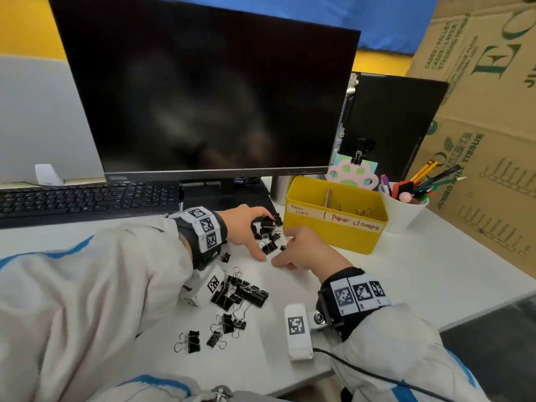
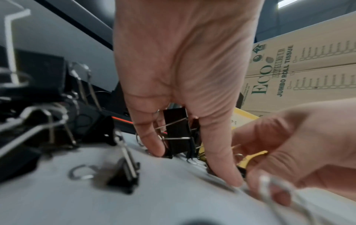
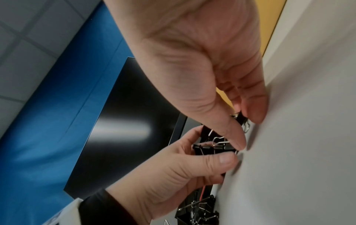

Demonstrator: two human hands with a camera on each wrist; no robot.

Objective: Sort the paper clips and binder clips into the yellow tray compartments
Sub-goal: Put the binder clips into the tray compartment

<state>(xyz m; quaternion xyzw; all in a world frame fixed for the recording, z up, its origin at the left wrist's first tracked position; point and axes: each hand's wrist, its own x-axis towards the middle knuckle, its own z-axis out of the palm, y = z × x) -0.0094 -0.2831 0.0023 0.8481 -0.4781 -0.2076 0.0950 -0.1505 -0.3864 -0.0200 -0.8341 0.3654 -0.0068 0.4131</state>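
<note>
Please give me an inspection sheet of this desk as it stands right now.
Surface: white desk, bare along its right side.
Job's things: yellow tray with a divider, labelled "Paper clips" and "Paper clamps"; wire handles show in the right compartment. Black binder clips lie loose near the desk's front edge, more between the hands.
Clutter: white cup of pens, paw-shaped note.
Hands: left hand grips several binder clips; right hand has its fingertips down among clips, grip unclear.
Cables: black lead from the right wrist unit.
Surroundings: dark monitor, keyboard, cardboard boxes.
</note>
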